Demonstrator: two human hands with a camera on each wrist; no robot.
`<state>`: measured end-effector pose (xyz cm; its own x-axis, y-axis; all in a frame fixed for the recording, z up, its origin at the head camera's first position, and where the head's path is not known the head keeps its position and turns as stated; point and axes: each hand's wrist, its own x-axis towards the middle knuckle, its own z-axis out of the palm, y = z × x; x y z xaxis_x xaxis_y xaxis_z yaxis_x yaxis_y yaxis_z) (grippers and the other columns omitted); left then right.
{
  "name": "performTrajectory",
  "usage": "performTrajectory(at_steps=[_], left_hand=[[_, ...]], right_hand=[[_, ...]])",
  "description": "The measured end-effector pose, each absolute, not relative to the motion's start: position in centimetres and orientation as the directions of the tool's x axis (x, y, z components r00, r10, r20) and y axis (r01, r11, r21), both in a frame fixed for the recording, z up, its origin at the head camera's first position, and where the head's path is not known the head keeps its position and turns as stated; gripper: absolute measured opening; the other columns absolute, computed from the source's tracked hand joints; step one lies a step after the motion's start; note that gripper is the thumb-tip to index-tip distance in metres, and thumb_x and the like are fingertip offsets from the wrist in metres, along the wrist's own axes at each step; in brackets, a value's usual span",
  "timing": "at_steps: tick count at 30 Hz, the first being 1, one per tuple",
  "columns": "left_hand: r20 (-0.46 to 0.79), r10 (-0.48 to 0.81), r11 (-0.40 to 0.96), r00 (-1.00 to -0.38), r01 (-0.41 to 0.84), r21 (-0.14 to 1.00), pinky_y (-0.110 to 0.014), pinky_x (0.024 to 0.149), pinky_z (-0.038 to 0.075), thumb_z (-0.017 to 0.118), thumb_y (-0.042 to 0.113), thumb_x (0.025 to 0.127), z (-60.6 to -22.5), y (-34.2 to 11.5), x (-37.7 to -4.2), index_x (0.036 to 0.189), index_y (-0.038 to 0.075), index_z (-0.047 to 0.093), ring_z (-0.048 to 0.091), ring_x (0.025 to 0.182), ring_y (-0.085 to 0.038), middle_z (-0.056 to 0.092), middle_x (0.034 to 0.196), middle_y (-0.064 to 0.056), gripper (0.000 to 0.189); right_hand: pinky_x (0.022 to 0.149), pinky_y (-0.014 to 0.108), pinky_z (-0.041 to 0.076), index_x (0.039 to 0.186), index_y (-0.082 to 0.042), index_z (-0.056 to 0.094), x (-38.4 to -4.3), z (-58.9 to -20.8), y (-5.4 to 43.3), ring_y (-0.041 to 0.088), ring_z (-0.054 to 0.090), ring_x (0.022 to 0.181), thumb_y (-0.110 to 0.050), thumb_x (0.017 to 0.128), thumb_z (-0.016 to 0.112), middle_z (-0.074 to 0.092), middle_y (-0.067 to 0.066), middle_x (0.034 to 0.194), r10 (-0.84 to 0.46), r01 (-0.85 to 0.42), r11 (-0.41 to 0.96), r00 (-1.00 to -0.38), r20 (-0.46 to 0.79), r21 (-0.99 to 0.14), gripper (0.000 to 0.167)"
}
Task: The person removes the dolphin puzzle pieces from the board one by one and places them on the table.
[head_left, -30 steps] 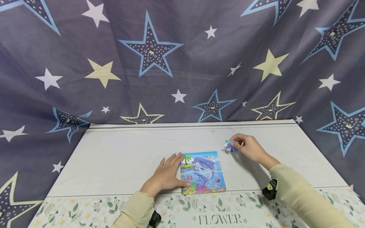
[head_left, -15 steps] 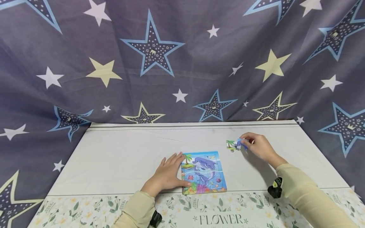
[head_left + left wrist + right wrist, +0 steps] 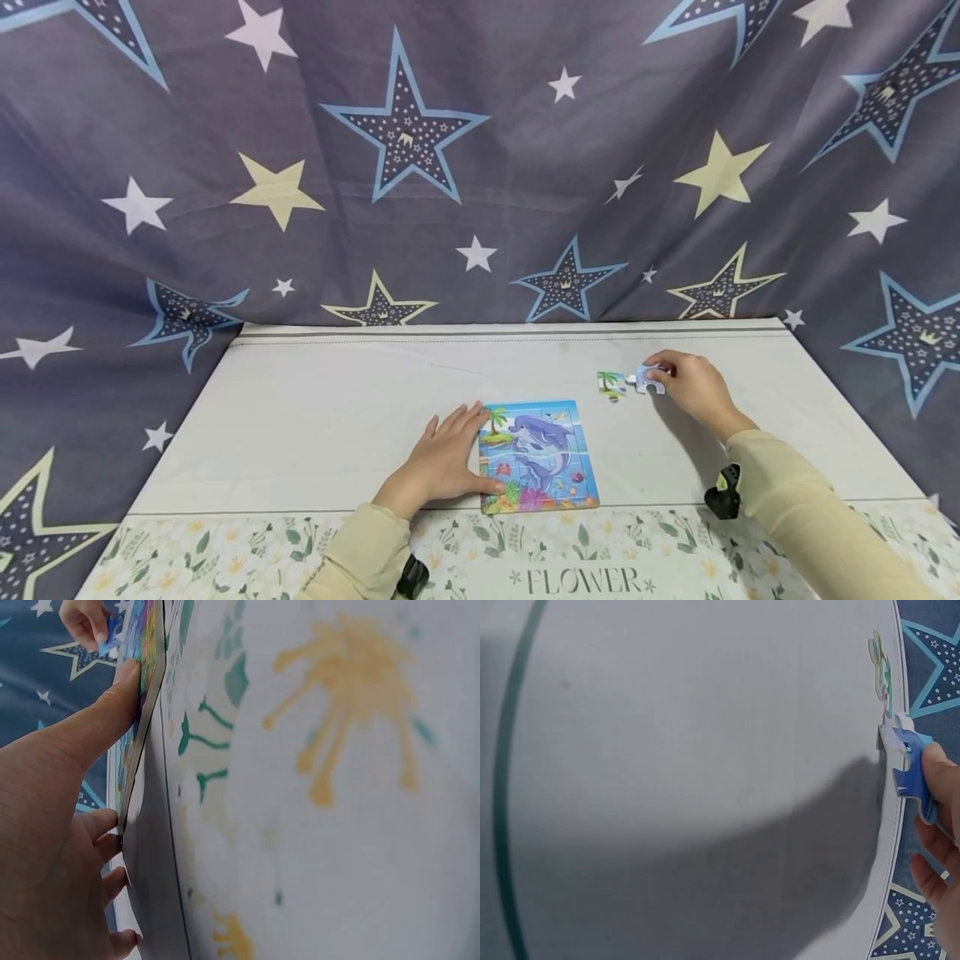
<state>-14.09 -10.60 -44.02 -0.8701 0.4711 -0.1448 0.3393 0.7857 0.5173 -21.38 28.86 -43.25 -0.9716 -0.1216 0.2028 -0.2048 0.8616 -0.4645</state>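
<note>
A square dolphin jigsaw puzzle (image 3: 536, 454) in a flat tray lies on the table. My left hand (image 3: 438, 467) rests at its left side, fingers spread and fairly straight. The thumb lies over the near left corner, and the left wrist view shows it across the board's edge (image 3: 142, 750). Farther back on the right, my right hand (image 3: 693, 387) pinches a blue jigsaw piece (image 3: 649, 379) between thumb and fingers; the piece (image 3: 910, 765) is tilted in the right wrist view. Just left of it lies a palm-tree jigsaw piece (image 3: 610, 382).
White cloth (image 3: 337, 425) covers the table, with a flowered band (image 3: 247, 554) and printed lettering along the front. A dark curtain with stars (image 3: 480, 167) hangs directly behind the table's back edge.
My right hand has moved a little right with the blue piece. The palm-tree piece, earlier overlapped with it at the fingers, now shows on the table beside it. My left hand stays on the puzzle.
</note>
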Motion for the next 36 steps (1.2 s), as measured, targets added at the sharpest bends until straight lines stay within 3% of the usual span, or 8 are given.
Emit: performTrajectory(at_steps=[24, 36], left_hand=[[-0.139, 0.477, 0.788, -0.868, 0.352, 0.505, -0.063, 0.117, 0.007, 0.077, 0.062, 0.074, -44.3, -10.7, -13.9, 0.155, 0.007, 0.031, 0.017, 0.149, -0.034, 0.022, 0.163, -0.011, 0.107], [-0.157, 0.468, 0.798, -0.87, 0.339, 0.498, -0.062, 0.118, 0.007, 0.078, 0.06, 0.075, -43.9, -10.5, -14.0, 0.156, 0.009, 0.03, 0.016, 0.15, -0.032, 0.021, 0.163, -0.009, 0.106]], right_hand=[[0.057, 0.036, 0.043, 0.105, -0.006, 0.075, -22.0, -44.8, 29.1, 0.019, 0.057, 0.069, -0.016, 0.092, 0.072, 0.068, 0.009, 0.087, -0.096, -0.168, 0.887, -0.978, 0.184, -0.429, 0.017], [0.053, 0.032, 0.037, 0.107, -0.005, 0.074, -21.5, -44.8, 28.0, 0.017, 0.048, 0.063, -0.016, 0.089, 0.075, 0.061, 0.004, 0.08, -0.102, -0.208, 0.862, -0.964, 0.244, -0.463, 0.021]])
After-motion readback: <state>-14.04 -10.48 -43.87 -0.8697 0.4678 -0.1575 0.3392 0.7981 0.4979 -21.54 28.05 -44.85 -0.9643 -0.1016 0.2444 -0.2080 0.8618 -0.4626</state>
